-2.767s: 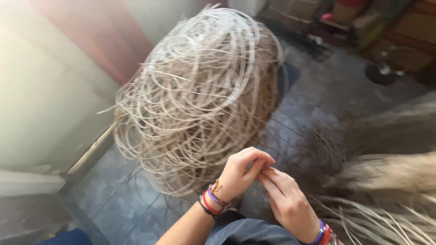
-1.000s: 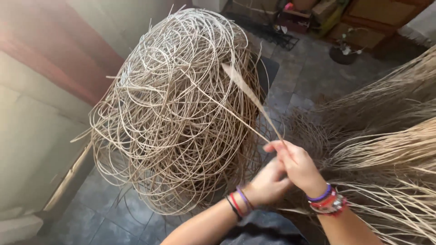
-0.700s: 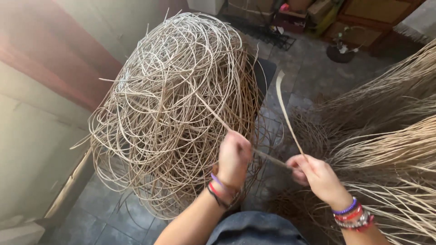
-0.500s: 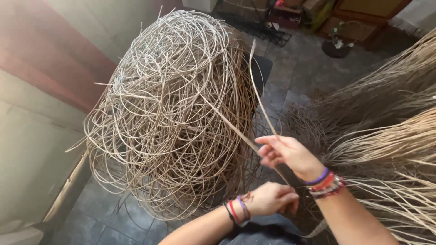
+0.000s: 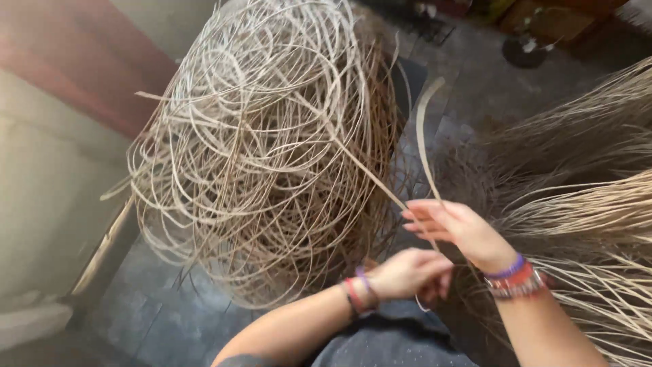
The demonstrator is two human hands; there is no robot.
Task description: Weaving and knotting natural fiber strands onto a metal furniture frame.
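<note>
A tangled coil of cane (image 5: pixel 265 149) runs past the frame's top edge at 12 o'clock, its crown unseen. Loose cane strands (image 5: pixel 598 204) at 3 o'clock spill beyond the right edge, their ends cut off. The left hand (image 5: pixel 407 273) curls inward, its fingertips hidden behind its own knuckles, so its grip cannot be read. Both forearms leave the frame at 6 o'clock. Dark objects on the floor (image 5: pixel 523 47) at 1 o'clock are too blurred to identify.
</note>
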